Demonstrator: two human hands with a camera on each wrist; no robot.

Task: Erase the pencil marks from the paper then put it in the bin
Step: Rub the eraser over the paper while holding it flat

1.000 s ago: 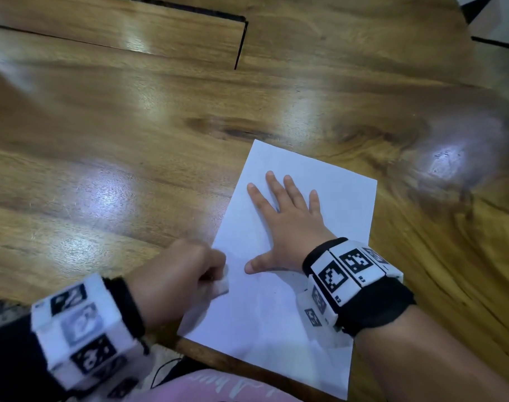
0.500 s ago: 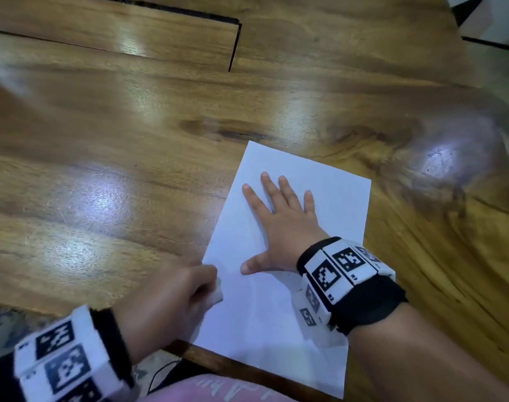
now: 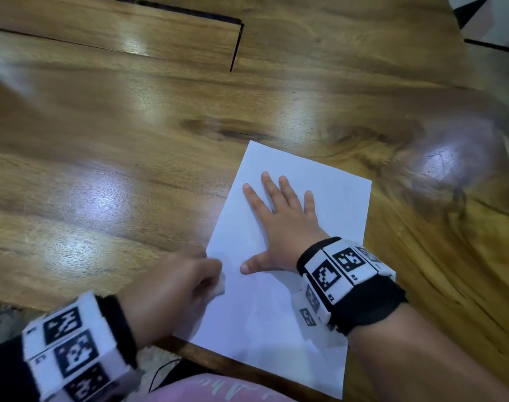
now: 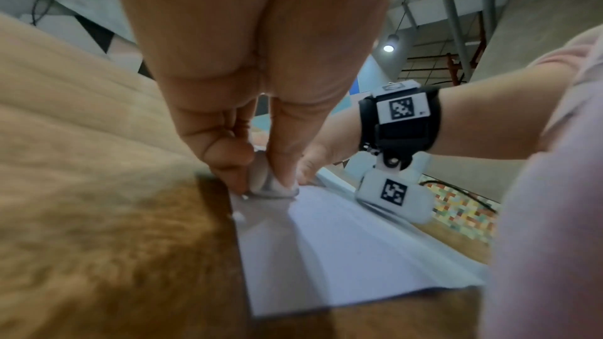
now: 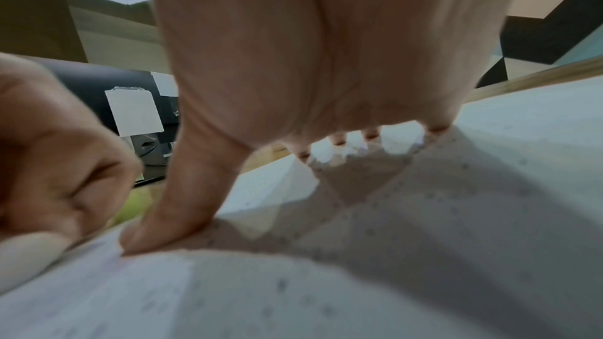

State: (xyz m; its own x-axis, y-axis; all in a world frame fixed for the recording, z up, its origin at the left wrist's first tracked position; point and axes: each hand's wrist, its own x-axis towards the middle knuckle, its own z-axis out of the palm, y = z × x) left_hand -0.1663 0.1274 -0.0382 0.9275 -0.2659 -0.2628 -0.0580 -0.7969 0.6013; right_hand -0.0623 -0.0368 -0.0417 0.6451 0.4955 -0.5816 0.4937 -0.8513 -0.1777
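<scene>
The wooden table (image 3: 131, 169) lay bare and glossy from the 9 o'clock side across to its far edge at 12 o'clock, leaving wide open room left of and beyond the sheet. One sheet of white paper (image 3: 276, 314) lay at about 5 o'clock, tilted, its near end overhanging the table's near edge.

There were two hands, one eraser and one paper.

The left hand (image 3: 172, 288) sat at the paper's left edge with its fingers curled, pinching a small white eraser (image 3: 220, 285) between thumb and fingertips. In the left wrist view the eraser (image 4: 274, 184) was pressed down on the paper (image 4: 342, 254) right by that edge, with bare table (image 4: 98, 215) beside it. A few pale specks lay on the sheet near the eraser.

The right hand (image 3: 285, 224) lay flat on the middle of the paper, fingers straight and spread toward 12 o'clock, thumb out toward 9 o'clock, near the eraser but apart from it. The right wrist view showed the right hand (image 5: 326, 61) with fingertips (image 5: 339, 142) and thumb touching the paper (image 5: 424, 241).

Compared with a second earlier, the left hand had drawn back slightly toward the sheet's left edge, while the right hand stayed flat in the same spot. Pencil marks could not be made out.
</scene>
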